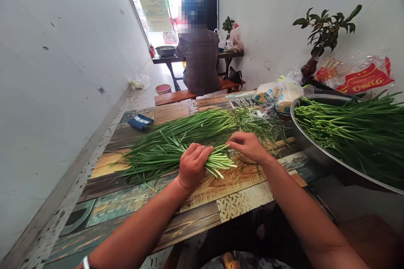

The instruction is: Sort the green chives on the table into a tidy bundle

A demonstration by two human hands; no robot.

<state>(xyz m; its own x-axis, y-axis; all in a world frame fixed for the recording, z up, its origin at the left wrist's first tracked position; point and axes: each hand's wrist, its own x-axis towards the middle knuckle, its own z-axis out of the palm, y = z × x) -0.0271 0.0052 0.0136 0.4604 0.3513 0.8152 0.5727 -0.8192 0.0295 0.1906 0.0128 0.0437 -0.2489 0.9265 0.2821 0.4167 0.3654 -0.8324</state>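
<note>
My left hand [192, 164] is closed around a bundle of green chives [164, 147] lying on the patterned wooden table [132, 201], gripping it near the pale cut ends. My right hand [248, 145] pinches at the stalk ends just to the right of the bundle. More loose chives [252, 124] spread behind my hands toward the far edge.
A big metal basin [312, 149] heaped with chives stands at the right. Behind it are plastic bags [279, 92], a potted plant [325, 33] and red packets [362, 77]. A small blue pack [140, 121] lies far left. A person [200, 56] sits at another table beyond.
</note>
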